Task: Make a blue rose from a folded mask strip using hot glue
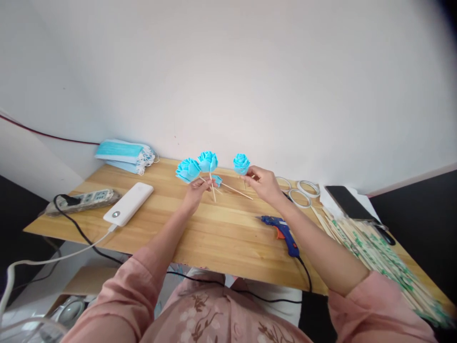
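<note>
My left hand (pixel 197 191) is closed round the thin wooden stems of two blue artificial flowers, one flower (pixel 188 169) leaning left and the other flower (pixel 208 161) upright. Beyond those fingers, another blue flower (pixel 217 180) lies on the table, its stick (pixel 237 191) pointing right; part of it is hidden. My right hand (pixel 262 182) pinches a blue rose-like flower (pixel 241 163) just under its head, with a short piece of stem showing below. The two hands are apart, both above the far part of the table.
On the wooden table (pixel 214 238) lies a blue glue gun (pixel 282 232), its cord running off the front edge. Tape rolls (pixel 300 197), a phone (pixel 348 203) and wrapped chopsticks (pixel 378 255) are right. Face masks (pixel 123 155), a power strip (pixel 85 201) and a white power bank (pixel 128 204) lie left.
</note>
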`<act>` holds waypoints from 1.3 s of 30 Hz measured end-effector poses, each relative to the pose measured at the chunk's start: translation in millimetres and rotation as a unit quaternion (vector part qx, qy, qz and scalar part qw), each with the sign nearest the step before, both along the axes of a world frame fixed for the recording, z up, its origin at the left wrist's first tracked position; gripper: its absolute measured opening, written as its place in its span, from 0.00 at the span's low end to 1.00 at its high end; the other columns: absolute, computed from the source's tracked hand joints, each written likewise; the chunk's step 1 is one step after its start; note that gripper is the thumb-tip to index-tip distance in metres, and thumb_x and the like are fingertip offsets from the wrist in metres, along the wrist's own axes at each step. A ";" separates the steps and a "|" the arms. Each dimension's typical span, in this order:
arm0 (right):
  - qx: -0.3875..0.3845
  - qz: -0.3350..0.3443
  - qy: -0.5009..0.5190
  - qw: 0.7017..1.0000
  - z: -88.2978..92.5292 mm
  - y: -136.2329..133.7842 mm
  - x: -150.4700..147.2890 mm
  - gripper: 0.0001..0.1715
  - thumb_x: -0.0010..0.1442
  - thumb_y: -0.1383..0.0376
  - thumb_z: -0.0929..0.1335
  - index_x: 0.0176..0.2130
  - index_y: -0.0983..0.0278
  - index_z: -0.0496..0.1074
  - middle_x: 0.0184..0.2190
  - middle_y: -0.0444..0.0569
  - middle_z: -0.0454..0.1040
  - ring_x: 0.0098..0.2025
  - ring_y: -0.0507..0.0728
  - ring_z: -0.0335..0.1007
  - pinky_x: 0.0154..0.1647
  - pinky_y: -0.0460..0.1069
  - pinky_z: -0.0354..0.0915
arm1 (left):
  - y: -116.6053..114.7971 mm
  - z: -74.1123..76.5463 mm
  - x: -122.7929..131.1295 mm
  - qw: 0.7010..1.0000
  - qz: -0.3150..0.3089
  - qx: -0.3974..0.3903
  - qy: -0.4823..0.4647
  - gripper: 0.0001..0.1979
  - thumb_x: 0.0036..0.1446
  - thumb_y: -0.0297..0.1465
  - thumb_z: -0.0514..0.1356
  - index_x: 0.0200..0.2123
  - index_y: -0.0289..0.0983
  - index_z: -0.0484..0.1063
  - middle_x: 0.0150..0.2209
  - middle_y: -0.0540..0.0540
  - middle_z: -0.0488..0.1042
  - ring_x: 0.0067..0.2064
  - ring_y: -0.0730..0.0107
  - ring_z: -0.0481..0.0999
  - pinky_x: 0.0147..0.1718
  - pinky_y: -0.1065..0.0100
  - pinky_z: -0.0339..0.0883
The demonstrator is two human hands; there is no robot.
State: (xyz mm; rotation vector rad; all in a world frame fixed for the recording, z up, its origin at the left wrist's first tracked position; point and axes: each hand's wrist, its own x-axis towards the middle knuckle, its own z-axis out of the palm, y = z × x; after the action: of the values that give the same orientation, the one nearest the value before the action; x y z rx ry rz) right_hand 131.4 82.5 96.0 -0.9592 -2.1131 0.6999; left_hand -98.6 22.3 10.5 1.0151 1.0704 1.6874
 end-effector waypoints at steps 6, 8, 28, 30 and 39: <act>-0.142 0.052 0.075 0.986 -15.7 -6.6 -32.5 0.19 0.52 0.50 0.73 0.31 0.61 0.69 0.25 0.42 0.71 0.25 0.52 0.66 0.28 0.49 0.66 | -4.5 5.8 1.4 0.999 -0.026 0.017 0.013 0.21 0.44 0.50 0.74 0.27 0.37 0.82 0.31 0.44 0.81 0.31 0.69 0.72 0.37 0.64 0.68; -0.170 0.069 0.079 0.980 -17.1 -10.2 -41.9 0.20 0.50 0.49 0.74 0.29 0.61 0.69 0.24 0.42 0.71 0.25 0.52 0.67 0.28 0.49 0.67 | -5.1 6.0 2.3 0.999 -0.031 0.022 0.012 0.22 0.45 0.51 0.73 0.27 0.37 0.82 0.31 0.44 0.81 0.31 0.68 0.72 0.37 0.64 0.69; -0.139 0.033 0.019 0.990 -9.1 0.0 -91.6 0.16 0.59 0.53 0.71 0.30 0.62 0.71 0.22 0.42 0.74 0.24 0.51 0.68 0.26 0.46 0.64 | -6.2 14.4 7.9 0.998 -0.035 0.042 -0.013 0.24 0.43 0.47 0.76 0.35 0.39 0.73 0.25 0.51 0.74 0.25 0.72 0.70 0.25 0.69 0.62; -0.074 0.013 -0.087 0.993 -1.8 9.7 -88.4 0.17 0.66 0.54 0.65 0.37 0.63 0.75 0.30 0.45 0.78 0.29 0.52 0.72 0.31 0.46 0.65 | -3.0 14.5 2.9 0.999 -0.018 0.040 -0.025 0.25 0.42 0.47 0.76 0.35 0.40 0.72 0.24 0.52 0.74 0.23 0.73 0.70 0.24 0.69 0.63; -0.090 -0.053 -0.359 0.927 -35.7 33.7 -46.4 0.07 0.56 0.64 0.74 0.29 0.65 0.77 0.28 0.55 0.79 0.33 0.59 0.73 0.34 0.49 0.60 | 5.6 11.6 -18.5 0.994 0.028 0.009 -0.103 0.21 0.47 0.38 0.74 0.39 0.39 0.69 0.25 0.54 0.74 0.22 0.75 0.71 0.22 0.71 0.62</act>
State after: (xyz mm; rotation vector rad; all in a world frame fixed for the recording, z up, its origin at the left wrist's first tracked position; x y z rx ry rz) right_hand 85.0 116.2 60.3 -1.6062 -2.6143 0.5368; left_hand -117.0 27.9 22.1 0.8081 0.9583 1.8071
